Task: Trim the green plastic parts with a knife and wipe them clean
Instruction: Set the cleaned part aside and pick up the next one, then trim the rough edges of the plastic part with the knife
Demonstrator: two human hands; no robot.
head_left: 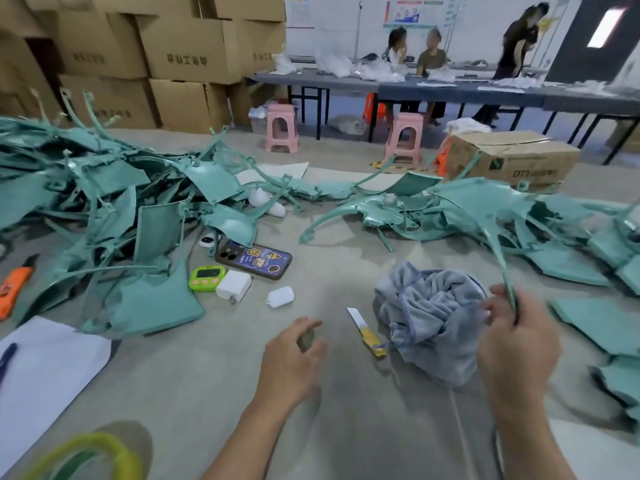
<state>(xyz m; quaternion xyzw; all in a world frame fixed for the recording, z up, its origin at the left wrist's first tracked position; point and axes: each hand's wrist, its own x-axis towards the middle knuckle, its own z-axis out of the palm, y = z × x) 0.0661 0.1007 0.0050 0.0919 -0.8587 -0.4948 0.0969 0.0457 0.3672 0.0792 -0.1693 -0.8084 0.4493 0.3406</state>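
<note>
Left hand (291,355), right hand (516,337): knife (366,332) between.

green plastic parts (159,303): moulded plastic, smooth, a soft sheen on the curved faces
cloth (433,320): grey-blue towelling, fuzzy nap, stitched hem
knife (363,327): bright bare metal blade, yellow handle that looks plastic
counter (207,375): matt grey-beige covering, cloth-like, faintly creased
boxes (187,53): brown cardboard, matt
paper (45,358): white, matt
stools (281,128): pink plastic, smooth
</note>
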